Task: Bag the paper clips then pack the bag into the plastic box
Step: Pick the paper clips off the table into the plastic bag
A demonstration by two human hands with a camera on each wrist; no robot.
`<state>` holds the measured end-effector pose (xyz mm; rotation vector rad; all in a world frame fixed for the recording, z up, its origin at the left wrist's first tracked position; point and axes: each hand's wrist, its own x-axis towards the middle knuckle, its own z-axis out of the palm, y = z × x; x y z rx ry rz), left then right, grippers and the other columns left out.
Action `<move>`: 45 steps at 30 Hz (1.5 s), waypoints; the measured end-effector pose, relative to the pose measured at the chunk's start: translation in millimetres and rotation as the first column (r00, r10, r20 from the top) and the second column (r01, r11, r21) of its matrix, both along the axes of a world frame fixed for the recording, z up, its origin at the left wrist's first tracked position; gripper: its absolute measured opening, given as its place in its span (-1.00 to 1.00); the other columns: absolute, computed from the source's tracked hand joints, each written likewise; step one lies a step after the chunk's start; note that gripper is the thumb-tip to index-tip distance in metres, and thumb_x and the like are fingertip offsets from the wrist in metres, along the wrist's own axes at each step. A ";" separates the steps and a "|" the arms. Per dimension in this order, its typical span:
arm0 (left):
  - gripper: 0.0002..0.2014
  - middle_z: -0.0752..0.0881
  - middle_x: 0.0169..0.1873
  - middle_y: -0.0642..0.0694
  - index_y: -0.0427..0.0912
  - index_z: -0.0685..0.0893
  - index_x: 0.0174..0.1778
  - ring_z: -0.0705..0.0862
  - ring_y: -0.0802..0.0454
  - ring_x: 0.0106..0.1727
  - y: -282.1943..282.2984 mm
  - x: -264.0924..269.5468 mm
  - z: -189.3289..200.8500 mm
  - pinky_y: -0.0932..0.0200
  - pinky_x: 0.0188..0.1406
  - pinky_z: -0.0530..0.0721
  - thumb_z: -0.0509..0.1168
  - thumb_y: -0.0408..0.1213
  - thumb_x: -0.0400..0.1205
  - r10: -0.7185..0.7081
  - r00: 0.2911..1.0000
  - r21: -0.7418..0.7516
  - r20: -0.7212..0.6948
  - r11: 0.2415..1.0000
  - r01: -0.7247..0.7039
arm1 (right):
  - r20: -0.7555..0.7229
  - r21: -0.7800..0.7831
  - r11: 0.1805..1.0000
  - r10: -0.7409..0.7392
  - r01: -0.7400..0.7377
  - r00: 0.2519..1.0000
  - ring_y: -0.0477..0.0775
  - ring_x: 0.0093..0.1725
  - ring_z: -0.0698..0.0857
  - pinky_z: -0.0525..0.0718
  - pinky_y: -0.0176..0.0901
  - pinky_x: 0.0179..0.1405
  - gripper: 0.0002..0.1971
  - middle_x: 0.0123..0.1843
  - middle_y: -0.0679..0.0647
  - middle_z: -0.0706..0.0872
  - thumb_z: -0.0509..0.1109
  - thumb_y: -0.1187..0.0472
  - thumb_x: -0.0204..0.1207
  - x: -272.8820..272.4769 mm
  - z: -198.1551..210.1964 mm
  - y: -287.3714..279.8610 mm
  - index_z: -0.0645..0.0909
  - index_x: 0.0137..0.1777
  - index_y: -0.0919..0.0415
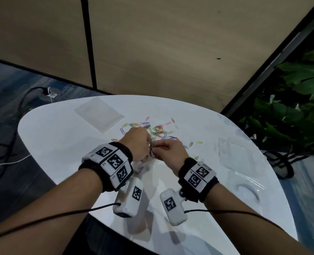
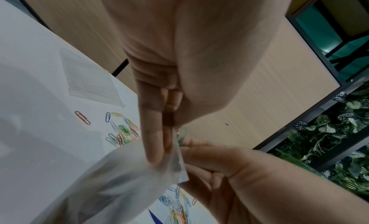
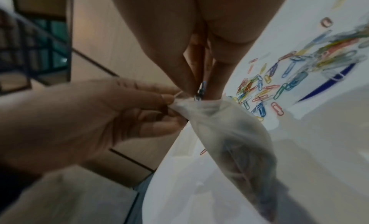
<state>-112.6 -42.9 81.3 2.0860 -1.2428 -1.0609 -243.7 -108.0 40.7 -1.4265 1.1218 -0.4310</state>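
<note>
Paper clips [image 1: 157, 130], in mixed colours, lie scattered flat on the white worktop [image 1: 64, 137] just beyond both hands, densest at the centre, their long axes pointing every way. Clear plastic bag [image 3: 229, 132] hangs between the hands above the worktop, mouth uppermost and long axis running down toward the person; dim shapes show through its lower part, most likely clips already inside, though the film blurs them. Left hand [image 1: 137, 144] pinches the rim of the bag mouth between thumb and fingers [image 2: 153, 142], which are closed on the film. Right hand [image 1: 169, 153] is closed in a narrow pinch at the same mouth, thumb and fingers [image 3: 185, 75] holding a paper clip [image 3: 201, 91] that stands nearly upright, its lower end at the opening. A stack of flat clear bags [image 1: 99, 113] lies on the far left of the worktop, apart from the clips. The transparent plastic box [image 1: 244, 162] sits on the right side of the worktop, well apart from the hands; its contents cannot be told. Both wrists carry bands [image 1: 112, 161] with black-and-white square code markers; the small print on them is too fine to read. Green foliage [image 1: 299, 98] fills the right background.
</note>
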 end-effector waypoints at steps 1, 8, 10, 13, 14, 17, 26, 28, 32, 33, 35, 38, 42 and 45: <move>-0.74 0.86 -0.12 -0.32 -0.31 0.80 0.13 0.89 -0.22 -0.18 -0.4 0.3 -0.6 -0.13 -0.04 0.88 0.22 -0.53 0.67 0.002 1.000 -0.010 0.007 1.000 -0.002 | -0.069 -0.080 0.995 0.048 -0.054 0.996 0.02 -0.26 0.79 0.80 -0.10 -0.05 -0.76 -0.24 0.16 0.83 0.43 0.51 0.36 -0.1 -0.8 1.0 0.80 -0.10 0.22; -0.68 0.87 -0.29 -0.25 -0.22 0.85 -0.02 0.89 -0.14 -0.24 1.0 -4.8 -0.6 -0.04 -0.04 0.88 0.17 -0.50 0.64 -0.089 0.994 -0.008 0.070 0.996 0.089 | -0.578 -0.369 0.713 0.326 -0.596 0.748 0.07 -0.31 0.58 0.43 -0.30 -0.40 -0.74 -0.31 0.12 0.66 0.23 0.41 0.53 1.1 24.4 7.3 0.78 -0.08 0.27; -0.69 0.88 -0.24 -0.22 -0.20 0.84 0.01 0.87 -0.13 -0.18 1.2 -2.3 -0.6 -0.02 0.02 0.85 0.18 -0.49 0.64 -0.084 0.991 -0.019 0.109 0.996 0.086 | -0.423 -0.310 0.797 0.373 -0.519 0.826 0.13 -0.17 0.76 0.68 -0.22 -0.22 -0.71 -0.15 0.19 0.78 0.23 0.49 0.50 -1.2 28.8 -1.0 0.80 -0.05 0.29; -0.66 0.85 -0.09 -0.24 -0.18 0.74 0.29 0.88 -0.13 -0.13 4.3 2.5 -0.3 -0.03 0.09 0.84 0.15 -0.47 0.71 -0.042 0.994 -0.015 0.102 0.999 0.044 | -0.095 -0.114 0.975 0.182 -0.193 0.979 0.15 -0.12 0.83 0.83 -0.02 -0.17 -0.66 -0.03 0.24 0.81 0.20 0.60 0.50 -21.4 24.7 -33.7 0.78 -0.10 0.30; -0.65 0.84 -0.02 -0.26 -0.19 0.71 0.34 0.87 -0.14 -0.08 6.2 3.9 0.3 -0.04 0.13 0.83 0.15 -0.47 0.72 -0.035 0.994 -0.015 0.099 0.999 0.037 | -0.132 -0.131 0.983 0.112 -0.129 0.985 0.14 -0.12 0.83 0.84 0.03 -0.14 -0.68 -0.02 0.23 0.82 0.25 0.57 0.51 -32.2 18.2 -49.2 0.79 -0.08 0.25; -0.63 0.83 0.02 -0.27 -0.22 0.71 0.36 0.87 -0.16 -0.05 10.5 7.5 1.0 -0.07 0.14 0.82 0.15 -0.50 0.71 -0.035 0.994 -0.017 0.107 0.999 0.037 | -0.645 -0.217 0.944 0.053 -0.250 0.762 0.16 0.17 0.75 0.75 0.10 0.19 -0.56 0.28 0.16 0.72 0.55 0.25 0.43 -77.2 -12.2 -92.5 0.64 0.32 0.04; -0.57 0.76 0.22 -0.28 -0.21 0.67 0.44 0.77 -0.24 0.23 8.3 3.8 4.2 -0.08 0.28 0.76 0.19 -0.55 0.67 -0.080 0.987 0.027 0.136 0.997 0.078 | -0.875 -0.208 0.866 0.044 -0.455 0.482 0.27 0.28 0.59 0.56 -0.15 0.18 -0.43 0.28 0.22 0.45 0.48 0.15 0.44 -89.7 -78.7 -97.9 0.45 0.47 0.09; -0.57 0.76 0.21 -0.29 -0.21 0.68 0.43 0.77 -0.25 0.22 7.9 3.8 2.4 -0.09 0.27 0.77 0.19 -0.55 0.67 -0.079 0.987 0.029 0.142 0.997 0.075 | -0.866 -0.278 0.802 0.030 -0.529 0.499 0.30 0.21 0.62 0.57 -0.16 0.12 -0.57 0.20 0.21 0.47 0.36 0.22 0.53 -73.1 -83.0 -90.8 0.51 0.41 0.07; -0.58 0.76 0.22 -0.31 -0.20 0.69 0.42 0.76 -0.28 0.23 7.6 4.0 0.6 -0.12 0.27 0.76 0.16 -0.53 0.69 -0.073 0.986 0.017 0.151 0.997 0.071 | -0.873 -0.341 0.716 -0.001 -0.609 0.487 0.27 0.14 0.67 0.64 -0.13 0.05 -0.70 0.08 0.21 0.59 0.21 0.39 0.56 -51.5 -88.2 -84.6 0.67 0.17 0.19; -0.59 0.76 0.22 -0.31 -0.20 0.69 0.41 0.77 -0.28 0.22 7.2 3.9 0.3 -0.12 0.26 0.77 0.16 -0.52 0.69 -0.073 0.985 0.017 0.154 0.997 0.071 | -0.877 -0.345 0.713 -0.012 -0.611 0.481 0.25 0.09 0.71 0.64 -0.15 -0.01 -0.73 0.05 0.21 0.64 0.20 0.41 0.56 -48.2 -87.1 -84.7 0.70 0.09 0.25; -0.59 0.75 0.24 -0.30 -0.19 0.69 0.41 0.77 -0.28 0.22 6.6 3.9 0.1 -0.11 0.26 0.77 0.17 -0.52 0.69 -0.072 0.985 0.018 0.158 0.997 0.070 | -0.864 -0.363 0.736 -0.037 -0.571 0.502 0.21 0.02 0.75 0.70 -0.17 -0.02 -0.75 0.04 0.21 0.74 0.23 0.38 0.57 -46.1 -83.4 -85.8 0.76 0.05 0.26; -0.59 0.74 0.28 -0.29 -0.18 0.69 0.42 0.76 -0.27 0.25 6.2 4.2 -0.7 -0.11 0.28 0.76 0.17 -0.52 0.70 -0.074 0.985 0.018 0.159 0.997 0.072 | -0.731 -0.426 0.862 -0.149 -0.275 0.665 0.18 -0.03 0.78 0.67 -0.23 -0.03 -0.83 -0.07 0.16 0.83 0.41 0.15 0.57 -57.7 -79.2 -96.2 0.83 -0.04 0.16; -0.58 0.73 0.28 -0.28 -0.19 0.69 0.42 0.76 -0.28 0.23 5.8 3.8 0.8 -0.11 0.27 0.76 0.16 -0.54 0.69 -0.074 0.985 0.023 0.156 0.997 0.071 | -0.324 -0.154 0.954 -0.295 0.257 0.899 0.08 -0.12 0.84 0.76 -0.03 0.17 -0.95 -0.23 0.09 0.87 0.59 0.16 0.40 -72.7 -62.2 -112.1 0.87 -0.21 0.11; -0.58 0.75 0.22 -0.26 -0.22 0.72 0.37 0.77 -0.28 0.20 5.0 2.7 2.8 -0.12 0.25 0.77 0.16 -0.56 0.67 -0.060 0.986 0.025 0.156 0.998 0.057 | 0.094 0.216 0.925 -0.338 0.312 0.936 0.15 -0.10 0.82 0.81 -0.14 0.00 -0.78 -0.08 0.30 0.82 0.52 0.38 0.48 -66.0 -32.4 -103.7 0.74 0.08 0.50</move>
